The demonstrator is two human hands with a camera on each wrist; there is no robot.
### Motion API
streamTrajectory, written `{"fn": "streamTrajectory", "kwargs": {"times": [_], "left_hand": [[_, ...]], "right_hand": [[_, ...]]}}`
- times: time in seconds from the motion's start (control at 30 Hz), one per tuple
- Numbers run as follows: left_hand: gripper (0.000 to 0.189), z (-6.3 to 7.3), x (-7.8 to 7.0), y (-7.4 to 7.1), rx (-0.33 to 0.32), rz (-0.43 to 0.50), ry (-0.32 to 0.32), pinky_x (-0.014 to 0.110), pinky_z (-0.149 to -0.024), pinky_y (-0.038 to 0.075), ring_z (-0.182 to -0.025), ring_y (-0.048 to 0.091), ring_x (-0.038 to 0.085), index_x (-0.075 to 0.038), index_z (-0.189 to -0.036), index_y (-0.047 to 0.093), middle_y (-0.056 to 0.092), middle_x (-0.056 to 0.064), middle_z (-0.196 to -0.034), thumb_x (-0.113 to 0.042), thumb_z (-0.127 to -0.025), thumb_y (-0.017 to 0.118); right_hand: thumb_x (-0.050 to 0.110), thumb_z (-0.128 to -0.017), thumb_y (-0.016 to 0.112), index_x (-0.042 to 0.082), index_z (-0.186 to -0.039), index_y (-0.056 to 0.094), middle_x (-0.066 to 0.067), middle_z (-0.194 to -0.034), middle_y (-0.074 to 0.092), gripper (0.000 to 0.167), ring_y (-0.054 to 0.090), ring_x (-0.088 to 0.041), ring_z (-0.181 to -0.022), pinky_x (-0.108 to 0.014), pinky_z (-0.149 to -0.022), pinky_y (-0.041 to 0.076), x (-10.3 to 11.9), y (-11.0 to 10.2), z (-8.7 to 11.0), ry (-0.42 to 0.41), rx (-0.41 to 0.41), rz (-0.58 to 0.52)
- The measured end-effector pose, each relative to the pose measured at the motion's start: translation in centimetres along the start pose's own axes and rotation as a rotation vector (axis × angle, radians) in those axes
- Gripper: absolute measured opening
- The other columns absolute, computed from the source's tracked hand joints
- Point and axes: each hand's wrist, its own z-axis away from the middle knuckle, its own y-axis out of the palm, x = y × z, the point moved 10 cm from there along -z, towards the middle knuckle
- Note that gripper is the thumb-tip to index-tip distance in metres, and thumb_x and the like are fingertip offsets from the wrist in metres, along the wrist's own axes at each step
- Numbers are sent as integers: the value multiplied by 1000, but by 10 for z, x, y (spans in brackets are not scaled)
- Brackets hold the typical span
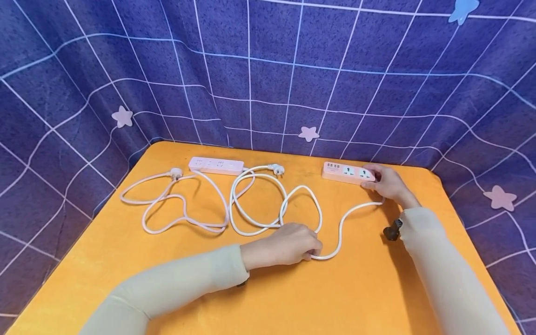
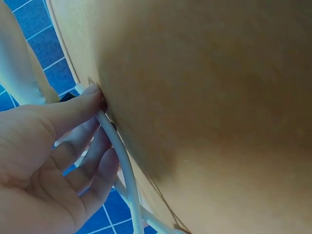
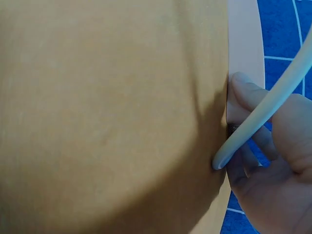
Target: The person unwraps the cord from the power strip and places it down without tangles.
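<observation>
At the back right of the table lies a pink power strip with white sockets and several USB ports. My right hand grips its right end between thumb and fingers. The strip's side shows beside the thumb in the right wrist view, and its white cord crosses in front of the hand. Near the middle of the table my left hand pinches that cord between thumb and fingertips, also seen in the left wrist view with the cord. A white plug ends the looped cord.
A second, pinkish-white power strip lies at the back left. Its cord loops over the orange tabletop to another plug. A blue curtain with grid lines and stars hangs behind the table.
</observation>
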Motion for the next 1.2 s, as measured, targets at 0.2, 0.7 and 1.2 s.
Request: {"fn": "streamTrajectory", "kwargs": {"times": [0.2, 0.7, 1.2], "left_hand": [[16, 4, 1, -1, -31, -9, 31, 23, -68, 45, -81, 57, 1, -28, -88, 72, 59, -18, -81, -28, -88, 87], [27, 34, 33, -40, -186, 102, 3, 32, -92, 54, -104, 66, 12, -25, -116, 79, 74, -10, -110, -35, -91, 84], [29, 115, 112, -115, -486, 149, -245, 50, -105, 53, -121, 69, 27, -18, -125, 77, 75, 2, -125, -26, -97, 79]], "right_hand": [[21, -96, 81, 3, -146, 58, -16, -102, 61, 57, 52, -26, -86, -30, -73, 41, 1, 1, 2, -16, 8, 24], [27, -102, 74, -3, -154, 48, -32, -155, 47, 66, 47, -56, -138, -70, -111, 40, 30, -15, 22, -77, 47, 48], [11, -96, 78, -4, -148, 55, -31, -146, 56, 59, 50, -53, -134, -73, -102, 45, 76, -44, 73, -239, -102, 5]]}}
